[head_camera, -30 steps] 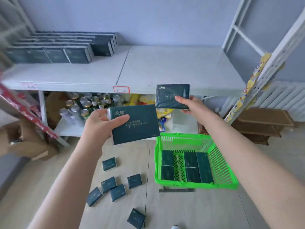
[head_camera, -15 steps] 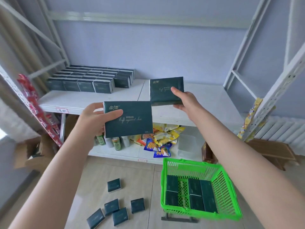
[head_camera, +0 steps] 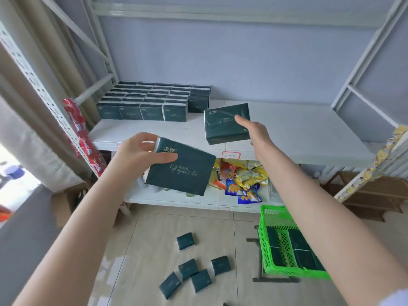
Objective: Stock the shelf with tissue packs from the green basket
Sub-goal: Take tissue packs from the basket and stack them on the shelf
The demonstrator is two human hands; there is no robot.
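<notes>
My left hand grips a dark green tissue pack, tilted, in front of the white shelf's front edge. My right hand holds a second dark green pack over the shelf's middle, thumb on its face. Several matching packs stand in rows at the shelf's back left. The green basket sits on the floor at lower right, with several packs in it, partly hidden by my right forearm.
Several loose tissue packs lie scattered on the tiled floor. Snack bags fill the lower shelf. White perforated uprights frame the shelf on both sides. A red snack strip hangs at left; a wooden rack stands at right.
Both hands rose and moved forward with their packs. The right pack now hovers over the shelf surface; the left pack has tilted. The view lifted toward the shelf.
</notes>
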